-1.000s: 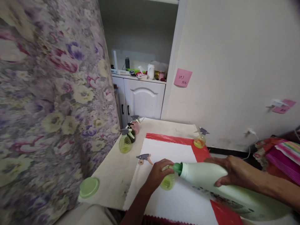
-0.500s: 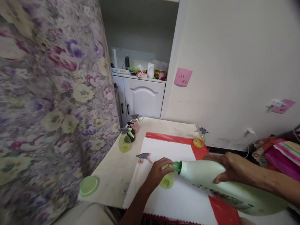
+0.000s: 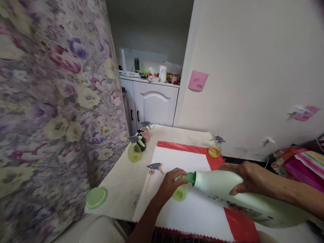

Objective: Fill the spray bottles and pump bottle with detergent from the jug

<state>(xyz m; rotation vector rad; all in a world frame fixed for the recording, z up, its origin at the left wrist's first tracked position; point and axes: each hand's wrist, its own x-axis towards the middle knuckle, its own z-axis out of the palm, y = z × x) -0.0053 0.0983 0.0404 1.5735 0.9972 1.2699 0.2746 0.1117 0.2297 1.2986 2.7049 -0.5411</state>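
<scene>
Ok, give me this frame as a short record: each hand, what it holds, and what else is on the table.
left hand: wrapped round a small yellow-green bottle, upright on the white sheet, no spray head on it
right hand: holds a large pale green jug, tipped so its green spout is at the small bottle's mouth
loose spray head: lying on the white sheet
nearby: yellow-green spray bottle, pink spray bottle, yellow spray bottle
green lid: on the table
red sheet: under the white one
</scene>
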